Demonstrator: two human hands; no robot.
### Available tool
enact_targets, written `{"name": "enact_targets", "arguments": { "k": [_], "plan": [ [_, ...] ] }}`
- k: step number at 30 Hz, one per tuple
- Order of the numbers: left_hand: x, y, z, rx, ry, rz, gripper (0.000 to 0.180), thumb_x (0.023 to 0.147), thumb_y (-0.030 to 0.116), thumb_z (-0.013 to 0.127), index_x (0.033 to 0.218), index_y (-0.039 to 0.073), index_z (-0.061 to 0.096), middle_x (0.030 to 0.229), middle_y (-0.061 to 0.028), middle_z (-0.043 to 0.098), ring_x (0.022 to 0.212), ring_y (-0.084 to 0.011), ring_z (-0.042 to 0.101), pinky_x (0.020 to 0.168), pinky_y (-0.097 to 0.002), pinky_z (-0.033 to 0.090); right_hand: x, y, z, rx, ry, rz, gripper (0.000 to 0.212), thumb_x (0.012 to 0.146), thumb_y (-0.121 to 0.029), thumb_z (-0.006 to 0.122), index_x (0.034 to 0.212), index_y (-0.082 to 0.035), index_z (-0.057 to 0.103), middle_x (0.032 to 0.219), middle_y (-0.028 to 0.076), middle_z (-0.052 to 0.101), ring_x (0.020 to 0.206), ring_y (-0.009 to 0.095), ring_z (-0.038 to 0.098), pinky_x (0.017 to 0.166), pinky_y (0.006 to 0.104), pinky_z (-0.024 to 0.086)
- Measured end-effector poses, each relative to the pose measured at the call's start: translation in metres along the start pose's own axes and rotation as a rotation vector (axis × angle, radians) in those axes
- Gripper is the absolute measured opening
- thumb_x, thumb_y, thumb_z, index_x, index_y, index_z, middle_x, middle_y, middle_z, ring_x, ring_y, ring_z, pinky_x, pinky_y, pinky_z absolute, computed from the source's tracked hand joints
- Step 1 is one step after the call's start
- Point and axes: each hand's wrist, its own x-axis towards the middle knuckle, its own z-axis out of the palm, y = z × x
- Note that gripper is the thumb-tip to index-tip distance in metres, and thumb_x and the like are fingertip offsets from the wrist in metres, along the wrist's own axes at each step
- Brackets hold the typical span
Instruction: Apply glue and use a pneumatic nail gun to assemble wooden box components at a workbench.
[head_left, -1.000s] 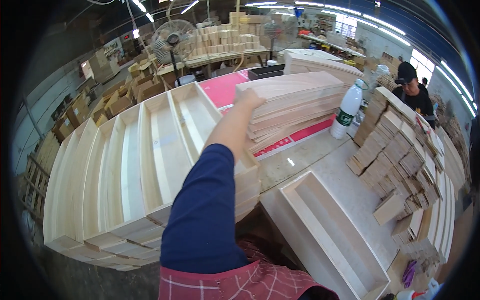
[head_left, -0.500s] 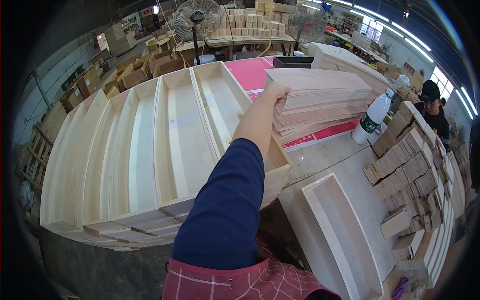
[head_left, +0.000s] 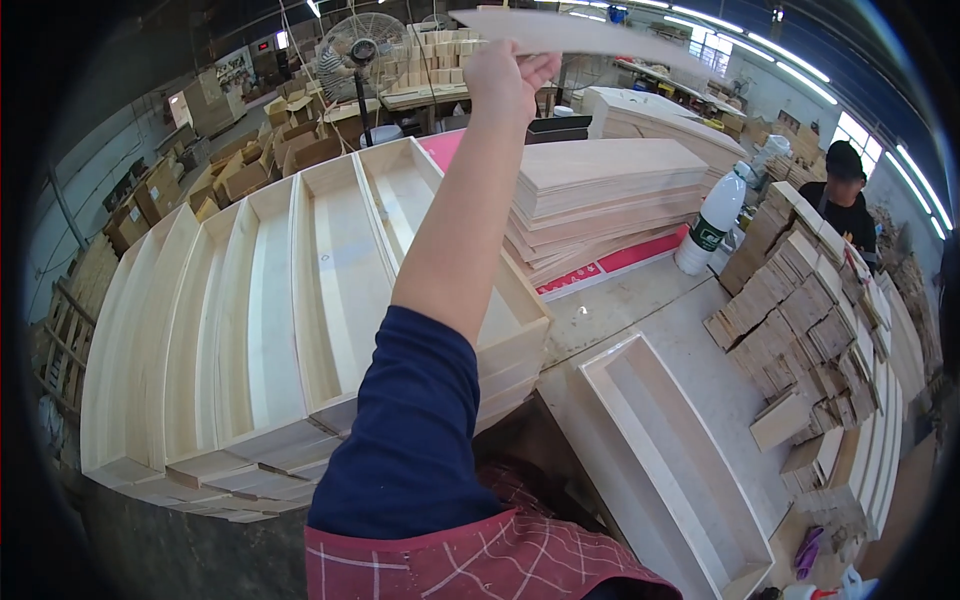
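Note:
My left hand (head_left: 508,82) is raised at arm's length, its fingers closed on the near left end of a thin wooden panel (head_left: 610,40). Blurred by motion, the panel is held up nearly edge-on, apart from the stack of wooden panels (head_left: 610,170) below it. That stack lies on a pink and red printed sheet (head_left: 610,265). Left of my arm stand long open wooden boxes (head_left: 340,270), side by side and piled in layers. One more open wooden box (head_left: 680,450) rests on the table at the right. My right hand is out of the picture.
A plastic bottle (head_left: 712,220) stands beside the panel stack. Piles of small wooden boards (head_left: 790,310) line the right side, with a person (head_left: 845,195) behind them. Cardboard boxes (head_left: 240,160) and a standing fan (head_left: 360,60) are farther back. A purple item (head_left: 808,550) lies lower right.
My left hand has risen up and to the left from the panel stack, lifting one panel off it. The whole view has shifted slightly.

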Motion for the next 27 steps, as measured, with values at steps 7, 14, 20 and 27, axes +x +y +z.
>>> {"name": "enact_targets", "arguments": {
  "k": [7,14,20,27],
  "plan": [
    [-0.051,0.011,0.044,-0.215,-0.178,-0.075,0.025,0.08,0.009,0.043,0.098,-0.01,0.042,0.098,-0.0266,0.052,0.092,-0.0414,0.054,0.078,-0.0469,0.049,0.017,0.159,-0.058,-2.091,-0.687,-0.535,0.03,0.088,-0.016,0.049,0.117,-0.01,0.049,0.094,0.0,0.059,0.085,0.009,0.055,0.071,0.0243,0.045],
    [-0.161,-0.039,0.008,-0.107,-0.291,-0.616,0.033,0.082,0.009,0.046,0.112,-0.005,0.044,0.107,-0.0161,0.055,0.096,-0.027,0.056,0.074,-0.0373,0.052,-0.003,0.298,-0.134,-2.1,-0.401,-0.455,0.047,0.088,-0.045,0.041,0.119,-0.009,0.044,0.111,0.011,0.053,0.099,0.024,0.051,0.087,0.0422,0.042],
    [-0.227,-0.07,-0.014,0.018,-0.323,-0.933,0.022,0.081,0.011,0.046,0.101,0.002,0.051,0.093,-0.0122,0.061,0.074,-0.0243,0.063,0.052,-0.0328,0.054,-0.033,0.284,-0.138,-2.102,-0.24,-0.611,0.053,0.089,-0.048,0.035,0.119,-0.005,0.041,0.108,0.016,0.054,0.095,0.031,0.057,0.078,0.0445,0.048],
    [-0.218,-0.075,-0.079,0.16,-0.361,-0.995,0.039,0.081,0.008,0.043,0.12,0.003,0.043,0.111,-0.0119,0.054,0.085,-0.0194,0.06,0.053,-0.0248,0.051,-0.046,0.218,-0.151,-2.072,-0.349,-0.918,0.03,0.084,-0.009,0.053,0.113,0.001,0.05,0.101,0.01,0.06,0.086,0.015,0.06,0.073,0.028,0.05]
  ]
}}
